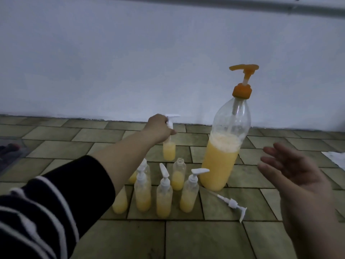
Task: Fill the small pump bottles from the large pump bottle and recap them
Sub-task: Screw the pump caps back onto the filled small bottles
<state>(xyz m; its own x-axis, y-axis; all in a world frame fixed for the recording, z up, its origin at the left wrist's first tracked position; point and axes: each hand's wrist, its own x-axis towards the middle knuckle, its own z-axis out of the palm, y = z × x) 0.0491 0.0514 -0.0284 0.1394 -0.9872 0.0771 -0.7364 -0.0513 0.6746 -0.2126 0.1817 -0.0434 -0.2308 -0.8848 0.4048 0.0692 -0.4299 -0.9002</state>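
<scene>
The large pump bottle (222,157) stands on the tiled floor, about half full of yellow liquid, with an orange pump head. My left hand (158,129) reaches far forward and grips the neck and white pump of a small bottle (169,151) standing near the wall. Closer to me stand several small bottles with yellow liquid: three capped ones (143,193) (164,200) (189,193) and one uncapped (178,174). Others are partly hidden behind my forearm. A loose white pump (231,203) lies on the floor beside them. My right hand (291,174) hovers to the right, fingers spread, holding nothing.
A pale wall (168,62) rises just behind the bottles. A dark object (9,150) lies at the far left on the floor, and something white (336,157) shows at the right edge.
</scene>
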